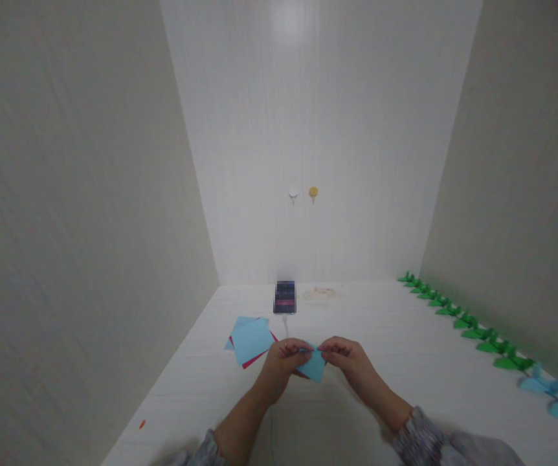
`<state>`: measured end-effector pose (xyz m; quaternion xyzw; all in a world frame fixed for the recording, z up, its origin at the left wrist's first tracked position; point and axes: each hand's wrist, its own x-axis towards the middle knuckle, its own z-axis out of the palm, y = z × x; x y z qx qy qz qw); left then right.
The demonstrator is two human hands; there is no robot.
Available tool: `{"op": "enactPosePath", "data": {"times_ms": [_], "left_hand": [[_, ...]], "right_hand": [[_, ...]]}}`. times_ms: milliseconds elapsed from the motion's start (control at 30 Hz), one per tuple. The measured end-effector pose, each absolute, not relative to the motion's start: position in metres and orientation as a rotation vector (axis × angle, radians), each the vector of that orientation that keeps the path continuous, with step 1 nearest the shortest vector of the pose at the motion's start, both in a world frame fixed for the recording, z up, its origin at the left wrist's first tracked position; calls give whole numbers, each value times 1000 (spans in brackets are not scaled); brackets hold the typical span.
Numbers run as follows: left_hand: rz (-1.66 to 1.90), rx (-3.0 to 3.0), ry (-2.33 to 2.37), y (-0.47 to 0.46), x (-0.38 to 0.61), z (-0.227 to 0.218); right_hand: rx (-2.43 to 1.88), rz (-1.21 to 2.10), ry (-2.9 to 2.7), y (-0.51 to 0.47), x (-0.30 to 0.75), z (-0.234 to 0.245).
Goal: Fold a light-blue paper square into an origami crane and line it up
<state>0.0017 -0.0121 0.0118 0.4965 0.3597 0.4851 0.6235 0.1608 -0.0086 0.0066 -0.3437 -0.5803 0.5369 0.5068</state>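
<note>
My left hand (281,362) and right hand (347,355) each pinch the blue paper (314,369), whose edges I should align before pressing any crease.

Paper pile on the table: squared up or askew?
Askew: red paper corners jut out from under the top light-blue sheet.

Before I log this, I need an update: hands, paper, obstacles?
Left hand and right hand pinching blue paper. Stacked sheets beside left hand, not between the hands.
</note>
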Motion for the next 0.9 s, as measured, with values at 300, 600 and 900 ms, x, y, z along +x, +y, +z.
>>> {"op": "enactPosePath", "data": {"times_ms": [300,600,900], "left_hand": [[1113,1147,759,-12,0,10],[1056,1193,809,-13,3,12],[1017,1165,875,-13,7,10]], "right_hand": [[-714,1429,-1277,-11,159,7],[-764,1372,-1419,-8,161,1],[-854,1320,-1472,-7,161,-2]]}}
